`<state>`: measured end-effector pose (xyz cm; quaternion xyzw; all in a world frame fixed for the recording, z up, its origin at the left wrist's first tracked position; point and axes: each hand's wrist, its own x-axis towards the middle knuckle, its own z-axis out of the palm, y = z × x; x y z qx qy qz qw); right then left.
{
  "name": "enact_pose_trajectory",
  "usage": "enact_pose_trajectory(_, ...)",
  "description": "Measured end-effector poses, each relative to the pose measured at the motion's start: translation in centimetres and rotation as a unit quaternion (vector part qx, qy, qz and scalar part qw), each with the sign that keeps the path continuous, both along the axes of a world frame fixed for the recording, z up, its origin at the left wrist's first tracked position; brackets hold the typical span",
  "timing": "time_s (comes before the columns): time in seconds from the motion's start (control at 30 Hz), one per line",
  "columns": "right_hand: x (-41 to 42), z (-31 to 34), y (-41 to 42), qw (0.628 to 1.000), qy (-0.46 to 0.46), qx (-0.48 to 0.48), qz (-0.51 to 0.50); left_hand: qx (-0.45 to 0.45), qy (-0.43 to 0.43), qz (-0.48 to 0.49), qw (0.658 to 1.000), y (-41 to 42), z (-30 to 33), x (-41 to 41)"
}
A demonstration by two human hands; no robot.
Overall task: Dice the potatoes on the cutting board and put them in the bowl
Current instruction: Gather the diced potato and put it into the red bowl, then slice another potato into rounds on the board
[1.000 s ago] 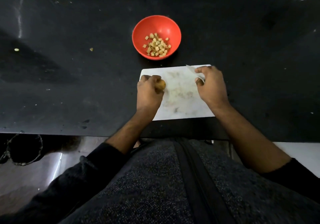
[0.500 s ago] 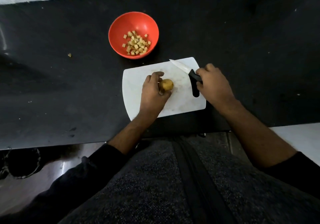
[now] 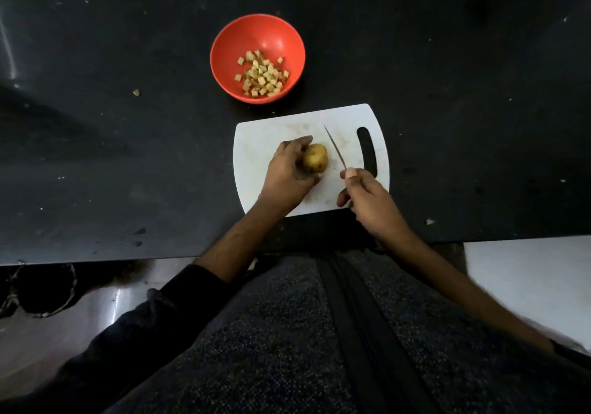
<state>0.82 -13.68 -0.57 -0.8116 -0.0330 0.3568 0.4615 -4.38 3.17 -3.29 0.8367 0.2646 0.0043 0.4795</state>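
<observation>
A small whole potato lies on the white cutting board on the black counter. My left hand grips the potato from its left side, fingers curled round it. My right hand holds a knife by its handle, which is hidden in my fist. The thin blade points away from me and stands just right of the potato, apart from it. Behind the board sits a red bowl with several pale potato cubes in its bottom.
The black counter stretches wide on both sides of the board. A small potato scrap lies on it far left, another crumb near the front edge at right. The board's handle slot is at its right end.
My right hand has lifted the knife off the board and turned it so the blade points away beside the potato. My left hand has kept its grip on the potato. The camera view shifted.
</observation>
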Motion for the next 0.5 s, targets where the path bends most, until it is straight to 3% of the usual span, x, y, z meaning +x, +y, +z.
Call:
enact_pose_trajectory(0.13, 0.2, -0.2, -0.2, 0.989, -0.122, -0.038, 0.072, 0.031, -0.008, 0.029, 0.999, -0.2, 0.0, 0.0)
enact_pose_trajectory(0.27, 0.4, 0.4, 0.0, 0.955, -0.234, -0.073, 0.169, 0.082, -0.022, 0.053, 0.995, 0.0, 0.7, 0.1)
enact_pose_trajectory(0.5, -0.4, 1.0, 1.0, 0.921, -0.299, -0.093, 0.234, 0.131, 0.001, -0.005, 0.991, -0.2, 2.0, 0.2)
